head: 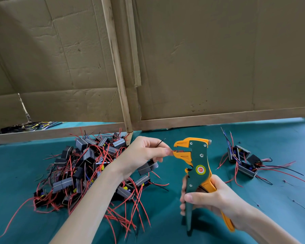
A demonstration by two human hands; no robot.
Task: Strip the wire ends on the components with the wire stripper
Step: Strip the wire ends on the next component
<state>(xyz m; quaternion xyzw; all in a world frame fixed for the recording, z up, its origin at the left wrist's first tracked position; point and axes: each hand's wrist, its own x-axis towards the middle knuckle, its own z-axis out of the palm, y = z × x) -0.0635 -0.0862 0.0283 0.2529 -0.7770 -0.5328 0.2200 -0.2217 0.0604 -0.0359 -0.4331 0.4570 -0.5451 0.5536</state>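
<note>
Cardboard panels point(201, 59) on wooden strips point(118, 67) wall off the far side of the bench, likely to keep wire scraps from scattering past the work area. In front of them a green table mat point(183, 231) covers the whole surface.

On the left of the mat lies a large heap of components point(88, 166), dark blocks with red and black leads tangled together. This looks like the stock not yet done. Well apart on the right sits a small pile of components point(243, 161), probably the finished ones, kept separate so the two never mix.

Near the middle, the right hand point(217, 199) is clenched around both handles of the wire stripper point(198, 166), holding it upright with the orange head pointing left toward the other hand. The handles are partly squeezed; its jaws stand slightly parted.

The left hand point(144, 154) pinches a red wire point(173, 151) between thumb and forefinger close to its end, so the short tip stays stiff while it enters the jaws. The component point(147, 167) it belongs to hangs below the palm, and its black wire point(160, 142) sticks up clear of the tool.

The tip appears seated in the jaws, so I judge a full squeeze comes next.
</note>
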